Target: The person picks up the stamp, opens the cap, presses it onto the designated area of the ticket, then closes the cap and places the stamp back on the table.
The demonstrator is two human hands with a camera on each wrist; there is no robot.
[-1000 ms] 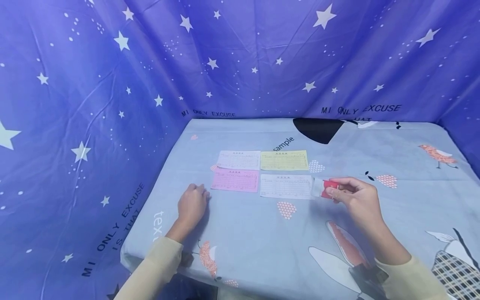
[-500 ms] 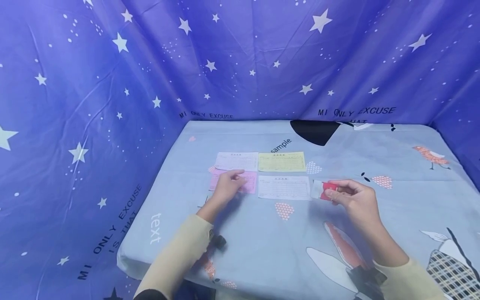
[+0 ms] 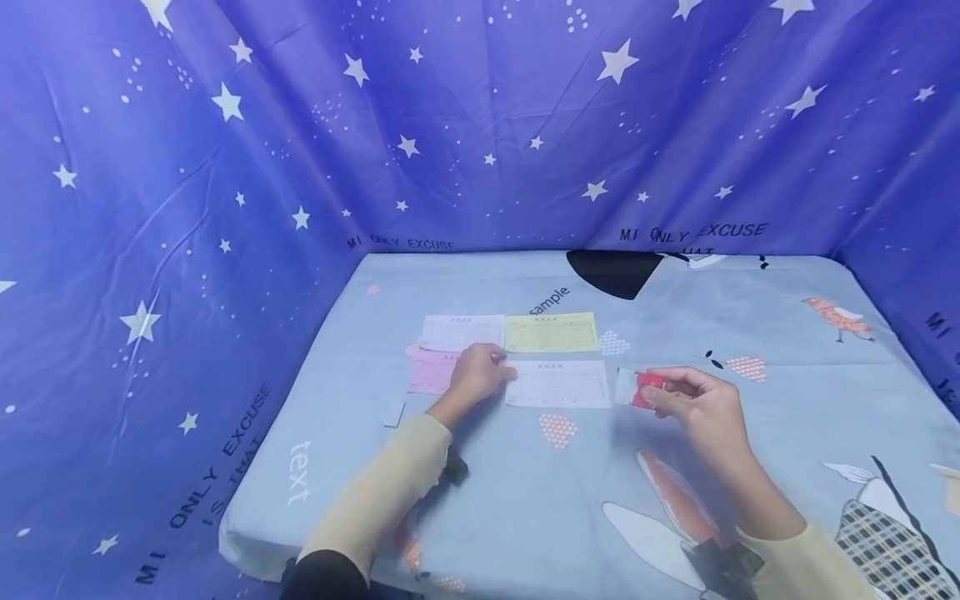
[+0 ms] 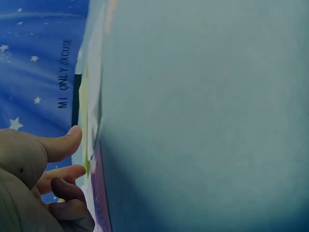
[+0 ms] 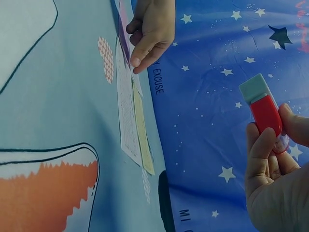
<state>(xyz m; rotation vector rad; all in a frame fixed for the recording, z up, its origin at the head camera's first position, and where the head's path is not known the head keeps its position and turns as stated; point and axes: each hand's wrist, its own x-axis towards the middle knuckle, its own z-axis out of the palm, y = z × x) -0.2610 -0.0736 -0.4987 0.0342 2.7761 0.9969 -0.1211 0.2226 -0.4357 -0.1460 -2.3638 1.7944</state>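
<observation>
My right hand [image 3: 700, 404] holds a small red piece [image 5: 266, 116] with a pale translucent block at its end, pinched between thumb and fingers above the table at the right. My left hand [image 3: 480, 372] hangs over the right part of the pink slip [image 3: 431, 372], hiding some of it. Its thumb reaches out and the other fingers bend loosely, with nothing between them. Printed paper forms lie around it: a white slip [image 3: 558, 385] to its right, a yellow slip [image 3: 551, 332] behind that, and a pale lilac slip [image 3: 461, 331] behind the pink one.
A patterned light-blue cloth [image 3: 300, 417] covers the table. Left of the left forearm shows a small pale rectangle [image 3: 393, 414] with a dark edge. Blue star-printed curtains [image 3: 450, 108] stand behind and at the sides.
My left hand has moved right from the cloth left of the forms to over the pink slip. The right hand still holds the red piece; the head view has shifted slightly.
</observation>
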